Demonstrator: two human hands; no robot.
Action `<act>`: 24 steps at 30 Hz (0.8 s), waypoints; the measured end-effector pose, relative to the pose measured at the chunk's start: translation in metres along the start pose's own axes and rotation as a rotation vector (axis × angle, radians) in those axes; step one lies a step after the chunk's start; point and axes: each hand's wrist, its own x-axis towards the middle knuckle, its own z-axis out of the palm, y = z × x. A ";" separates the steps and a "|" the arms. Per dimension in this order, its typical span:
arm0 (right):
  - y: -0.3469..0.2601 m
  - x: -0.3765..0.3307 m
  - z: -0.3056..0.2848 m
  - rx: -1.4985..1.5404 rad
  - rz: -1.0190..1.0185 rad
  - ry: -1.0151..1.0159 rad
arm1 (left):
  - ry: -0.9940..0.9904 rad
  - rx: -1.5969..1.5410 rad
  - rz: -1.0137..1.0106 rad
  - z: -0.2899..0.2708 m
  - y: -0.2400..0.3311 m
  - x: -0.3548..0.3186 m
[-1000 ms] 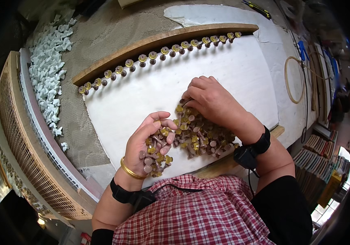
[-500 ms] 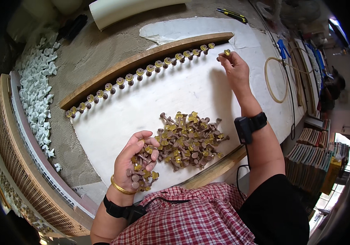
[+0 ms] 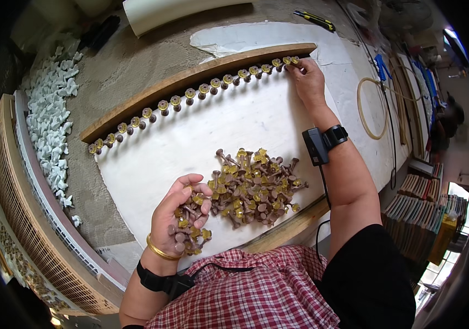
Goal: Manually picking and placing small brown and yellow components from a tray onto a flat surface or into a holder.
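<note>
Small brown pieces with a stem, a flat round foot and a yellow flower-shaped top stand in a slanting row (image 3: 190, 93) on a white board (image 3: 130, 189). A wooden strip (image 3: 207, 65) runs just behind them. At the row's right end my right hand (image 3: 311, 85) pinches another yellow-topped piece (image 3: 295, 60); its foot is hidden by my fingers. My left hand (image 3: 164, 222), cupped palm up at the near side, is curled around several loose pieces (image 3: 193, 211). Right beside it lies a heap of the same pieces (image 3: 256, 189), tumbled in all directions.
White star-like bits (image 3: 51, 131) are piled at the left, beside a tan mesh-sided crate (image 3: 43, 219). A wooden bar (image 3: 284, 227) edges the board near me. Farther off lie a pale roll (image 3: 179, 12), a yellow-black utility knife (image 3: 314, 21) and a looped hose (image 3: 361, 112).
My right hand has moved slightly left and up, bringing its piece from free air to the right end of the row. My left hand stays almost still with its handful.
</note>
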 end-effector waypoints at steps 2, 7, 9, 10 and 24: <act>0.001 0.000 0.001 -0.003 -0.022 0.022 | -0.013 -0.001 -0.003 0.001 0.000 0.000; 0.008 0.006 0.000 0.004 -0.071 -0.016 | -0.006 0.010 -0.003 0.004 -0.001 -0.001; 0.018 0.011 0.002 0.040 -0.104 -0.009 | -0.014 0.018 -0.006 0.005 -0.002 -0.002; 0.021 0.012 0.003 0.080 -0.138 -0.005 | -0.010 0.016 -0.008 0.005 -0.002 -0.002; -0.008 -0.009 -0.012 -0.212 -0.053 0.102 | -0.051 0.050 -0.021 0.007 0.001 -0.003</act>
